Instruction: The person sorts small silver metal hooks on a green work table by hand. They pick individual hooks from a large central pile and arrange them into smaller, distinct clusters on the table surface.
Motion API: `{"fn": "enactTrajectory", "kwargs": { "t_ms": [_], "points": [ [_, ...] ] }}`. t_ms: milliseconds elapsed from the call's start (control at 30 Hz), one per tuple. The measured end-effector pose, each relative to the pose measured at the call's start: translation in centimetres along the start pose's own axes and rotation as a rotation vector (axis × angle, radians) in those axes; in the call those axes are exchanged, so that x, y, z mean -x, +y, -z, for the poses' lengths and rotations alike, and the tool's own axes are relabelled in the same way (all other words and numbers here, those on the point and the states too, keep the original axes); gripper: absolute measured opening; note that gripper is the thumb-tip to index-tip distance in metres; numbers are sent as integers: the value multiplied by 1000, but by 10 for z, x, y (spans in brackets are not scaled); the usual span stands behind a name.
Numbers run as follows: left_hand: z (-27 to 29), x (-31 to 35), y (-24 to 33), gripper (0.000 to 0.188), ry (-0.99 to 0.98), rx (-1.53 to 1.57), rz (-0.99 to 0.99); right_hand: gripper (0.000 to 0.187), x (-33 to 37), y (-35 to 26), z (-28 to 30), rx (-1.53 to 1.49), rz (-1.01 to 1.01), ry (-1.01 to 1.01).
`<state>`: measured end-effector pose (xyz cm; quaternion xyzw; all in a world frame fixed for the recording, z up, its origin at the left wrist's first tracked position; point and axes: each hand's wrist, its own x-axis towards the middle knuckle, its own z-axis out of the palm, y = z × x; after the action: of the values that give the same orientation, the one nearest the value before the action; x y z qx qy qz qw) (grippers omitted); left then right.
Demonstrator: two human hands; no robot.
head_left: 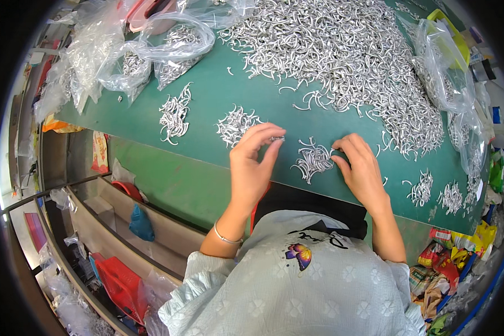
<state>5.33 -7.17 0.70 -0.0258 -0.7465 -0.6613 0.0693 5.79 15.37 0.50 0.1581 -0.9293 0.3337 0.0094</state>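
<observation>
Curved silver pieces (312,161) lay in piles on a green table (204,92).
The left hand (252,157) pinched a small silver bit (278,138); the right hand (361,171) curled beside a near pile, its grip unclear. A large heap (341,50) spread at far right.
</observation>
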Motion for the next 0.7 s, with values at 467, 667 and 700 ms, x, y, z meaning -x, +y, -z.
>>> {"fn": "enactTrajectory", "kwargs": {
  "t_ms": [467, 667, 700],
  "points": [
    [0, 23, -9, 29, -247, 1229, 829, 15, -12, -37, 3, -327, 47, 52],
    [-23, 21, 1, 34, -295, 1164, 838, 12, -2, -38, 11, -133, 169, 146],
    [-29, 18, 8, 32, -299, 1150, 859, 13, 3, -36, 16, -141, 144, 159]
  ]
}}
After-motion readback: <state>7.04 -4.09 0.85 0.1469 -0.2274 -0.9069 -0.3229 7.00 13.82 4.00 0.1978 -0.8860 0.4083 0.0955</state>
